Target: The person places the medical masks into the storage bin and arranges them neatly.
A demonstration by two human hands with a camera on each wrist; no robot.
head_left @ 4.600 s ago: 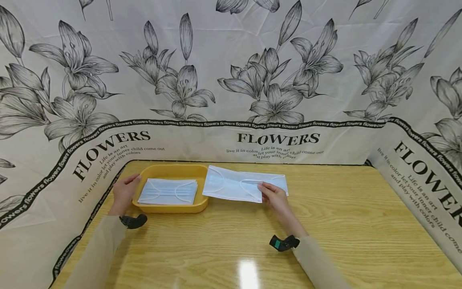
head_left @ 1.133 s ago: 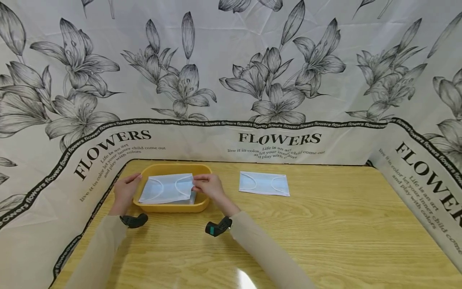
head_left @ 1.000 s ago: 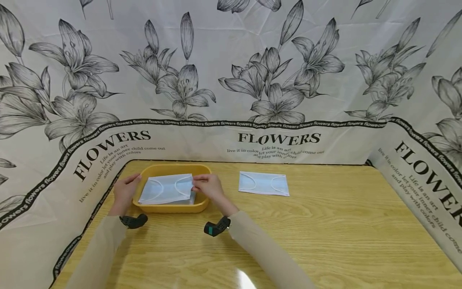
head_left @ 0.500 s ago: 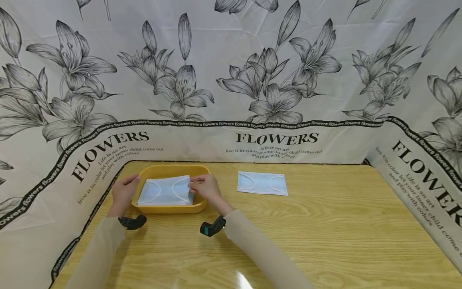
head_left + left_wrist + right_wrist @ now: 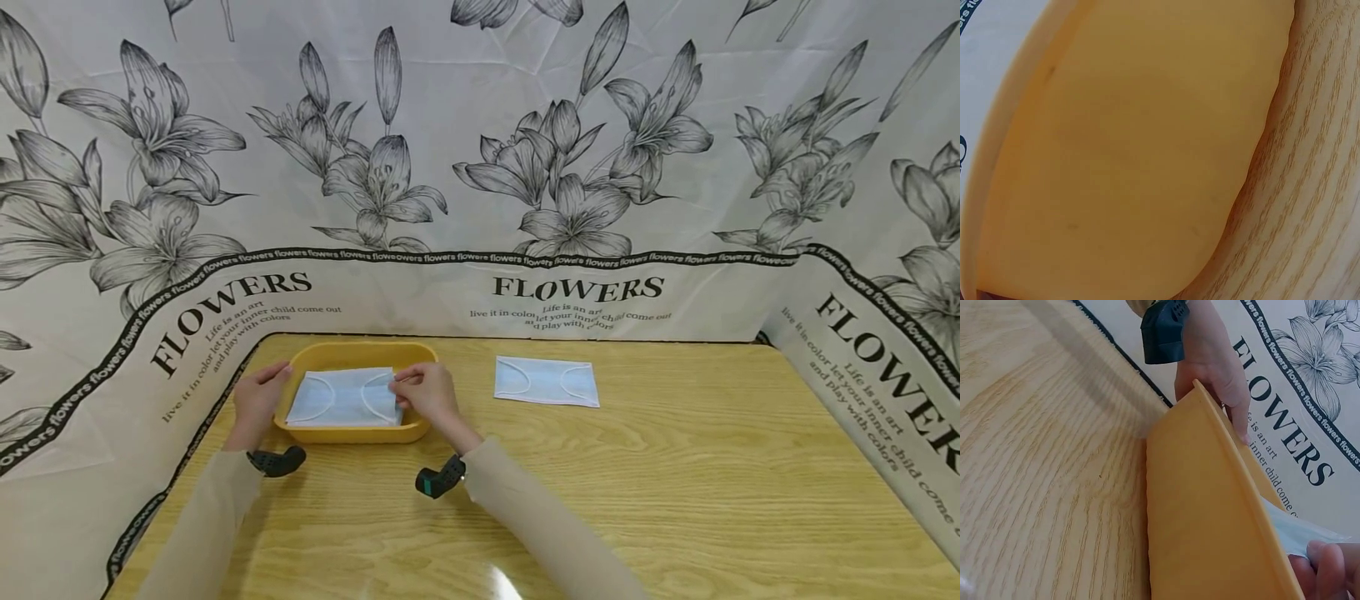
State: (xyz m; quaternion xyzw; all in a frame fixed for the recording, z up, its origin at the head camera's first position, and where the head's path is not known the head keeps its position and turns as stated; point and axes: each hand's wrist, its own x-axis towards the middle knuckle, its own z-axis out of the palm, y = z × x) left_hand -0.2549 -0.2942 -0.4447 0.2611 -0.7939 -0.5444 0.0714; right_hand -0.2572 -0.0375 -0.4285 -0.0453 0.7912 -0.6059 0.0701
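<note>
A yellow plastic basin [image 5: 356, 434] stands on the table at the back left. Inside it lies a stack of pale blue face masks; the top face mask [image 5: 341, 398] has its white ear loops facing up. My left hand [image 5: 257, 400] grips the basin's left end, with the thumb over the rim in the right wrist view. Over the basin's right side, my right hand [image 5: 429, 390] pinches the top mask's right edge; those fingers [image 5: 1329, 569] show at the lower right of the right wrist view. The left wrist view shows the basin's wall [image 5: 1135, 150] but no hand.
Another face mask [image 5: 547, 382] lies flat on the wooden table [image 5: 675, 467], right of the basin. Flower-printed cloth [image 5: 420, 292] hangs along the back and both sides. A black wrist camera [image 5: 441, 477] sits on the right wrist, another [image 5: 277, 461] on the left.
My right hand has carried a face mask from the table's right leftward into the basin and lowered it onto the stack. Its fingers have shifted slightly lately. The left hand has stayed on the rim.
</note>
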